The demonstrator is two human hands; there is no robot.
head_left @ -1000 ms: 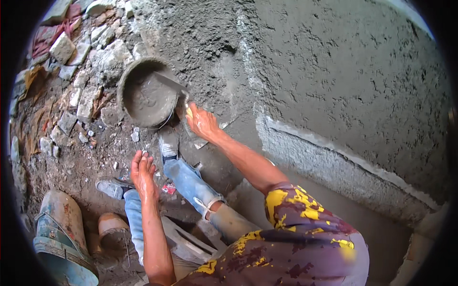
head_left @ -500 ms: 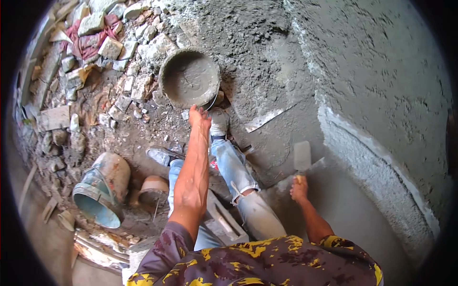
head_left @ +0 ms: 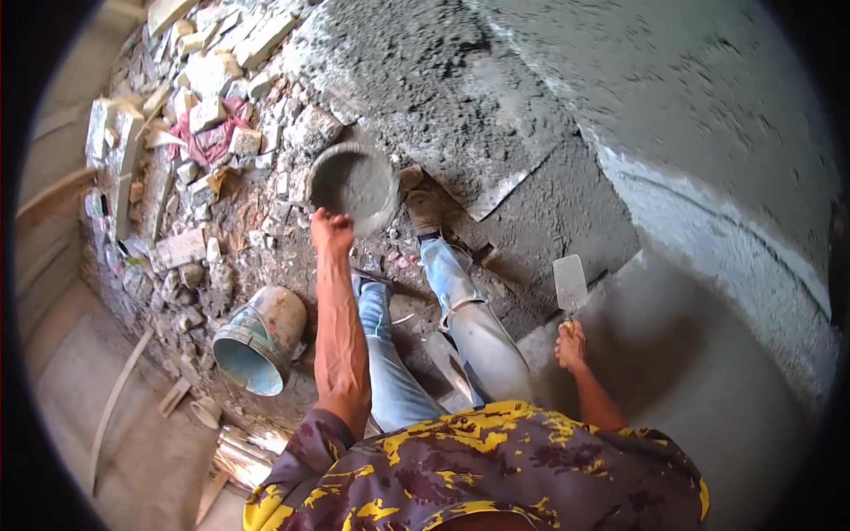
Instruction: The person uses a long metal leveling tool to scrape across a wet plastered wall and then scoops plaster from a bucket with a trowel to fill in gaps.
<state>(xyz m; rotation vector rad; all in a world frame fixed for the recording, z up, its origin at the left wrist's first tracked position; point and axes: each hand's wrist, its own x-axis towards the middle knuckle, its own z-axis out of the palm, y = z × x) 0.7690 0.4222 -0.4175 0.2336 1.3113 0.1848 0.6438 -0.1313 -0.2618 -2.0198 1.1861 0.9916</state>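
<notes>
Mortar bucket (head_left: 391, 192) and trowel blade (head_left: 569, 281) are grey, the shirt (head_left: 460, 460) yellow-blotched brown.

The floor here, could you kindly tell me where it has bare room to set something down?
Smooth grey floor lies bare between the right hand and the pale wall base, though it may be wet; another bare patch lies between the long wooden strip and the wood scraps. Rubble crowds the ground left of the left hand, mortar pan and bucket.

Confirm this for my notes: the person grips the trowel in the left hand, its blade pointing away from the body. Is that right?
Not quite: the hand is wrong. The head view shows the trowel gripped in the right hand, its blade pointing away from the body.
</notes>
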